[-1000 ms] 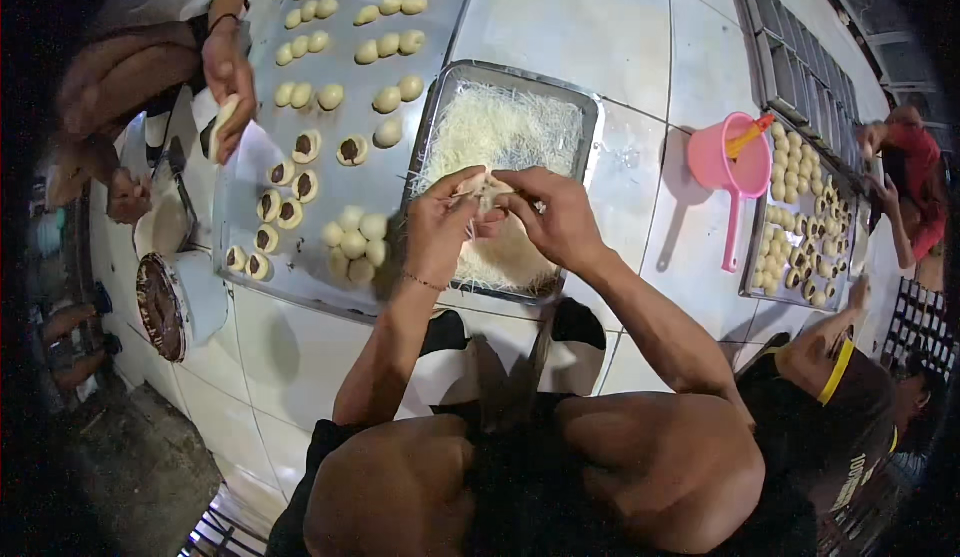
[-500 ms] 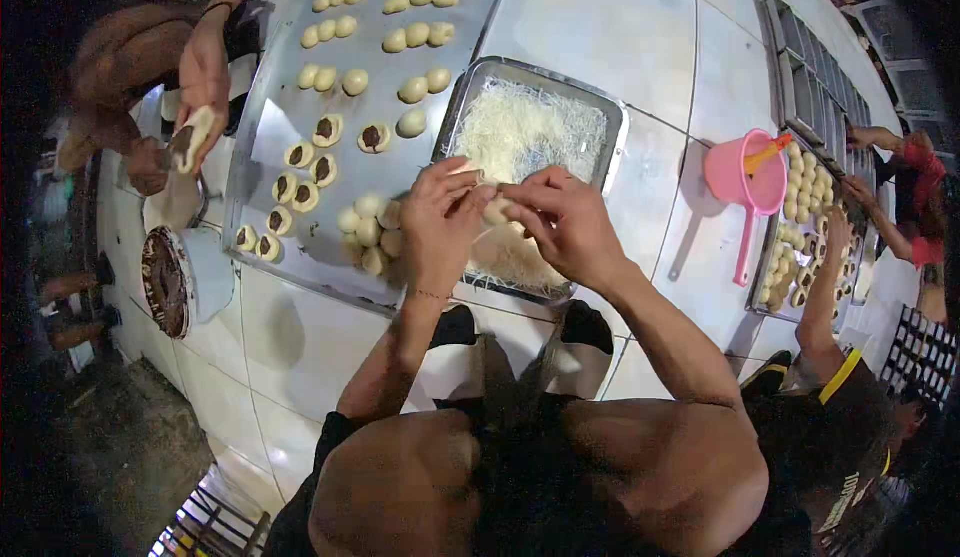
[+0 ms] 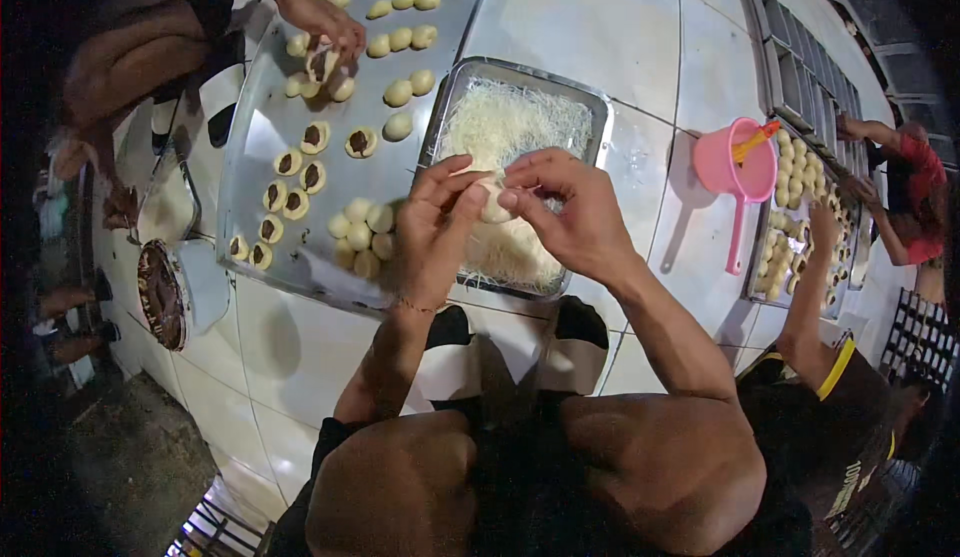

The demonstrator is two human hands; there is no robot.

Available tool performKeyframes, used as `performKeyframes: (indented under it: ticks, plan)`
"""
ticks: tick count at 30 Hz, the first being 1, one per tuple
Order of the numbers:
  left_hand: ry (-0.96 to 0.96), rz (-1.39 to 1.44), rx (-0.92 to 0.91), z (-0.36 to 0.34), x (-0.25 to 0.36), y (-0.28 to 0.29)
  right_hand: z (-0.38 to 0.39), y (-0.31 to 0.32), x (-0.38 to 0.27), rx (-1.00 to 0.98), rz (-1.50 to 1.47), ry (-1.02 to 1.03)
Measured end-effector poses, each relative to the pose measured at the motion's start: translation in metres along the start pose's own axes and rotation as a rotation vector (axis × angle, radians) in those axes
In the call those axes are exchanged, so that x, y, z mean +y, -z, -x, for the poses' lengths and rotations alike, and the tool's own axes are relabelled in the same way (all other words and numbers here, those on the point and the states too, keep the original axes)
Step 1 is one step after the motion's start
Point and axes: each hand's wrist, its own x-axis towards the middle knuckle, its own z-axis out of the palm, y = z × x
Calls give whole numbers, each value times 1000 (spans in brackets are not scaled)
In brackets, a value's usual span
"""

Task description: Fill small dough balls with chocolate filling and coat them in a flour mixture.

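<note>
- While the left hand [image 3: 435, 227] pinches one side of a pale dough ball [image 3: 494, 203], the right hand [image 3: 575, 212] grips its other side; the two hands nearly meet, thumbs and fingers closed on the dough.
- The dough ball is held above a rectangular metal pan [image 3: 606, 139], within its outline from this view; grated cheese [image 3: 510, 122] covers much of the pan's base.
- Just left of that pan lies a large baking tray [image 3: 345, 179], with a cluster of plain dough balls [image 3: 361, 229] near the left hand.
- Farther left on the tray, flattened dough rounds [image 3: 314, 137] carry dark brown filling; dough balls in short rows [image 3: 402, 39] occupy the far part.
- A co-worker's hand [image 3: 325, 19] holds a filled dough piece [image 3: 320, 63] over those rows.
- Below the tray's left corner, a white tub [image 3: 207, 285] holds dark brown paste [image 3: 163, 295].
- To the right, a pink dipper [image 3: 714, 164] with an orange-handled tool [image 3: 757, 139] inside stands on the tiled floor [image 3: 625, 222], near another dough-filled tray and metal loaf pans [image 3: 800, 67].
</note>
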Motion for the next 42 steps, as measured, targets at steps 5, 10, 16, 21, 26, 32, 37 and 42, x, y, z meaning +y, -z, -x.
performKeyframes:
  ticks: [5, 10, 16, 21, 26, 32, 37, 42]
  plan:
    - [-104, 288, 19, 11, 8, -20, -3, 4, -10, 37, -183, -54]
    - [-57, 57, 32, 12, 2, -1, 0, 4, -12, -46, -196, -20]
    - [-12, 51, -74, 14, 6, -15, 0, 5, -10, -42, -260, -169]
    - [264, 382, -135, 11, -3, 6, 6, -15, -11, -35, -30, -72]
    - [553, 868, -251, 12, -19, 37, 12, -28, 1, -80, 188, 211]
    - [203, 415, 263, -17, -36, 80, 7, -41, -2, -13, 90, 140]
    - [-314, -999, 563, -99, -89, 110, -13, -22, 48, 5, 224, 61]
    - [-401, -886, 521, -99, -114, 109, -45, -18, 130, 73, 652, 150]
